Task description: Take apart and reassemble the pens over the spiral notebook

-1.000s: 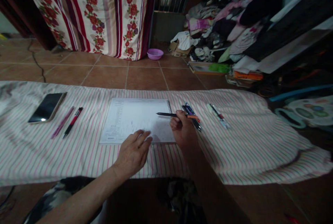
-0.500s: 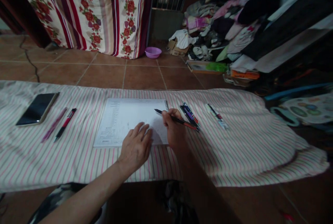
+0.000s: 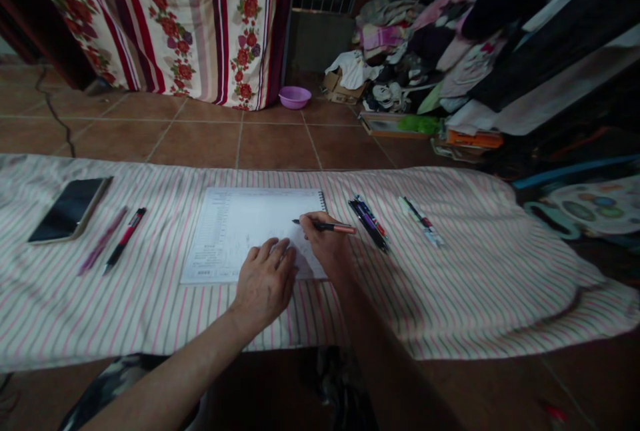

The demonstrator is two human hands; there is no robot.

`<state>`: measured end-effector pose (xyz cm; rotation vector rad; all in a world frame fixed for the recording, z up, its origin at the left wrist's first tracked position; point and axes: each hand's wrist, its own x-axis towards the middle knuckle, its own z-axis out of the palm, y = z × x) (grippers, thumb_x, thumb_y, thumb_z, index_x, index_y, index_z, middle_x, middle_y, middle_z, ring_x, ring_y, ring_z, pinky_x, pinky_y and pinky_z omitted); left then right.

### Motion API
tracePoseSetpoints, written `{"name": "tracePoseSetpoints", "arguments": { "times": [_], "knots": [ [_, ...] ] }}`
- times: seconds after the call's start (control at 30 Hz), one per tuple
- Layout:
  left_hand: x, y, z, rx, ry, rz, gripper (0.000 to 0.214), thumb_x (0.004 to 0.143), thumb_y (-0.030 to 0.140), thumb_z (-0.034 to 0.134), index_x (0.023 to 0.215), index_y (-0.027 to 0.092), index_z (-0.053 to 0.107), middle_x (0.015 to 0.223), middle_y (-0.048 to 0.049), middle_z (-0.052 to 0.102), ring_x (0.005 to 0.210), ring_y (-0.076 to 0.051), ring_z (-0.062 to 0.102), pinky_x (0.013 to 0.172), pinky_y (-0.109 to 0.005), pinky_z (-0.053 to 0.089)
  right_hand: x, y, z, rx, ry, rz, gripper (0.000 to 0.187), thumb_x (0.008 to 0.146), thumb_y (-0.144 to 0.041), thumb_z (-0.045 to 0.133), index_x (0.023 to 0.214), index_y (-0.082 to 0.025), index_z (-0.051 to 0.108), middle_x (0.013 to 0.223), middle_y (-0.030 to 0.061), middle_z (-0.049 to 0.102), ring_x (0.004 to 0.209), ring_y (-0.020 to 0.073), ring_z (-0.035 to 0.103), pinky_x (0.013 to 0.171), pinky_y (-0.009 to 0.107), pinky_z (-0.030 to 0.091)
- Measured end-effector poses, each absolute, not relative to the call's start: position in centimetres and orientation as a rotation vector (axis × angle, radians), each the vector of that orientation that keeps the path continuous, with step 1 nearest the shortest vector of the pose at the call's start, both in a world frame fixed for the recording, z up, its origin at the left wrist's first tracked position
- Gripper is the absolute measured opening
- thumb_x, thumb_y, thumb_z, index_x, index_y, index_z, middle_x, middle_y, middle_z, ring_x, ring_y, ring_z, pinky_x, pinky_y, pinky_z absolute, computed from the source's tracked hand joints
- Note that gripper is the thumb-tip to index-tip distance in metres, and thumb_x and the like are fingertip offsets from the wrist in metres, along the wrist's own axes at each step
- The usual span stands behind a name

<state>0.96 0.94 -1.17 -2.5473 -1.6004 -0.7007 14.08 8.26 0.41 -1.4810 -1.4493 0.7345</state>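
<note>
A spiral notepad (image 3: pixel 210 231) with a printed page lies flat on the striped cloth, its coil on the right edge. My left hand (image 3: pixel 267 277) rests palm down over the page's lower part, fingers stretched out. In my right hand (image 3: pixel 323 237) is a black pen (image 3: pixel 325 225) with an orange-brown rear end, pinched between thumb and fingers. Its dark tip points left over the page; whether it touches the paper I cannot tell. Faint marks show on the page near my left fingertips.
Right of the notepad lie several pens (image 3: pixel 369 223) in a bunch and a white-and-dark pen (image 3: pixel 423 221). To the left are a phone (image 3: pixel 70 209), a purple pen (image 3: pixel 103 241) and a red-black pen (image 3: pixel 125 239). A purple basin (image 3: pixel 295 97) stands on the floor beyond.
My right hand has shifted slightly left, and the pen has swung to lie more level, its tip a little lower on the page. My left hand stays nearly in place.
</note>
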Motion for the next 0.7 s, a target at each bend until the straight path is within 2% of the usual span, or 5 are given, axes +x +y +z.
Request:
{"name": "tracePoseSetpoints", "arguments": {
  "times": [0.23,0.4,0.57,0.7],
  "knots": [
    [0.94,0.91,-1.17,-2.569,-1.626,-0.677,0.030,0.087,0.024,0.046,0.113,0.015,0.056,0.122,-0.0105,0.058,0.111,-0.029,0.048,0.081,-0.043,0.042,13.80,8.68,-0.34,-1.534,-1.511,0.646,0.025,0.076,-0.041,0.050,0.069,-0.020,0.063,0.062,0.0017,0.065,0.058,0.0161,0.059,0.057,0.025,0.043],
    [0.89,0.93,-1.28,-2.561,-1.627,-0.678,0.030,0.087,0.024,0.045,0.114,0.015,0.056,0.123,-0.0106,0.057,0.111,-0.030,0.048,0.080,-0.043,0.041,13.95,8.66,-0.55,-1.579,-1.556,0.607,0.022,0.074,-0.035,0.051,0.062,-0.020,0.061,0.057,0.0013,0.063,0.055,0.0162,0.058,0.055,0.025,0.042],
    [0.83,0.88,-1.25,-2.561,-1.613,-0.693,0.030,0.086,0.024,0.046,0.113,0.016,0.057,0.122,-0.0111,0.058,0.110,-0.029,0.049,0.079,-0.043,0.042,14.18,8.67,-0.50,-1.493,-1.428,0.562,0.023,0.077,-0.040,0.051,0.075,-0.020,0.062,0.072,0.0039,0.066,0.068,0.0175,0.061,0.066,0.027,0.046],
    [0.83,0.82,-1.27,-2.555,-1.614,-0.685,0.030,0.087,0.024,0.045,0.114,0.016,0.056,0.122,-0.0108,0.058,0.110,-0.030,0.049,0.079,-0.043,0.042,14.37,8.74,0.02,-1.453,-1.305,0.643,0.022,0.078,-0.039,0.051,0.079,-0.019,0.059,0.069,0.0023,0.063,0.064,0.0153,0.059,0.063,0.026,0.045]
  ]
}}
